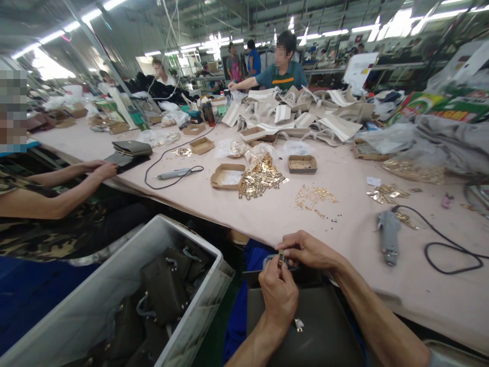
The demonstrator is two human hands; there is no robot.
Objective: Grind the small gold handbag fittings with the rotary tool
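Both my hands meet just below the near edge of the pink table (pixel 344 204). My left hand (pixel 278 291) is closed, pinching a small gold metal clasp (pixel 281 257) at its fingertips. My right hand (pixel 307 251) is closed too, its fingers pressed on the same clasp from the right. Under my hands lies a dark olive bag (pixel 317 326) on my lap, with a small metal tag (pixel 298 324) showing beside my left wrist.
A pile of gold fittings (pixel 262 178), small cardboard trays (pixel 228 176) and scattered gold bits (pixel 315 196) lie on the table. A grey electric screwdriver (pixel 388 234) with its cable lies at right. A white bin (pixel 126 300) of dark bags stands at left. Other people sit around.
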